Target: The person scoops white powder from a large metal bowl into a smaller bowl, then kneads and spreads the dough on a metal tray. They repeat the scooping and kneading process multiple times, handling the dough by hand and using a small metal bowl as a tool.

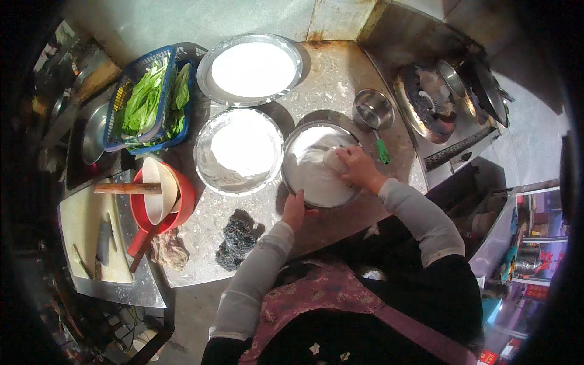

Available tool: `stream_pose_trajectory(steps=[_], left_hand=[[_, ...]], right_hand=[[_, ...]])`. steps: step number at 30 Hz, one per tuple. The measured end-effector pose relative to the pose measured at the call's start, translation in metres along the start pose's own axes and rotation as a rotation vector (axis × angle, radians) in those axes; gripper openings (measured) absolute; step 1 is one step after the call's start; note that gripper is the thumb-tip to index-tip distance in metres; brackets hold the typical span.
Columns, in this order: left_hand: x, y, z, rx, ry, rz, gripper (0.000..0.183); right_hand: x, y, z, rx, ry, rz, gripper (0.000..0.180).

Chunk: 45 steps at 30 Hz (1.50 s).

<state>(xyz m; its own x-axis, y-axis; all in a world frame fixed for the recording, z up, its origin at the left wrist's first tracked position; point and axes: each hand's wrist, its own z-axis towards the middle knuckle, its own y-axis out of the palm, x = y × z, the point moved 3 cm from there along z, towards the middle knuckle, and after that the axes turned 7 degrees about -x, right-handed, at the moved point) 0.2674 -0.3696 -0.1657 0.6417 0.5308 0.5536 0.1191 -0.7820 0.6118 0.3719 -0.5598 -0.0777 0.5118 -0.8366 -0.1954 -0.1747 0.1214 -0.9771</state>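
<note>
A round metal basin [286, 175] with white, swirled contents stands near the front of the worktop. My right hand [358, 166] grips a small white cup or bowl [335, 159], tilted and partly down in those contents. At the near left of the rim, my left hand [294, 211] holds the basin's edge. Another metal basin [200, 171], with bright white contents and a floury side, stands just to the left. Behind it is a wider metal basin [204, 75], also filled with something white. A metal ladle [374, 109] with a green-wrapped handle lies right of my basin.
Blue plastic baskets [169, 98] of leafy greens stand at the back left. A red saucepan [186, 207] holds a wooden-handled ladle [157, 196]. Dark metal scouring wool [237, 242] and a brown cloth [171, 251] lie in front. A knife [104, 242] rests on a cutting board [80, 214].
</note>
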Motion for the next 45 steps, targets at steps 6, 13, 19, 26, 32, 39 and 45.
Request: stream_pose_trajectory(steps=[6,13,19,26,32,39,45], left_hand=[[0.005,0.004,-0.005,-0.049,0.056,-0.006,0.042],[0.004,0.003,-0.006,-0.008,0.023,0.065,0.041],[0.003,0.003,-0.006,-0.018,0.051,0.022,0.040],[0.004,0.000,-0.006,-0.004,0.018,0.045,0.041],[0.001,-0.001,-0.002,-0.054,0.062,0.025,0.042],[-0.001,-0.004,0.000,0.001,0.030,0.047,0.042],[0.001,-0.001,-0.002,-0.017,0.001,0.001,0.043]], right_hand=[[-0.005,0.002,-0.014,-0.201,0.434,0.443,0.062],[-0.043,-0.029,0.002,0.052,0.122,0.582,0.067],[-0.064,-0.011,0.012,-0.068,0.061,0.443,0.070],[-0.039,0.008,0.039,0.179,0.064,0.387,0.067],[-0.027,0.006,0.007,-0.118,0.110,0.251,0.067],[-0.046,0.023,0.037,-0.007,-0.025,0.396,0.064],[-0.016,0.001,0.014,0.070,-0.078,0.089,0.059]])
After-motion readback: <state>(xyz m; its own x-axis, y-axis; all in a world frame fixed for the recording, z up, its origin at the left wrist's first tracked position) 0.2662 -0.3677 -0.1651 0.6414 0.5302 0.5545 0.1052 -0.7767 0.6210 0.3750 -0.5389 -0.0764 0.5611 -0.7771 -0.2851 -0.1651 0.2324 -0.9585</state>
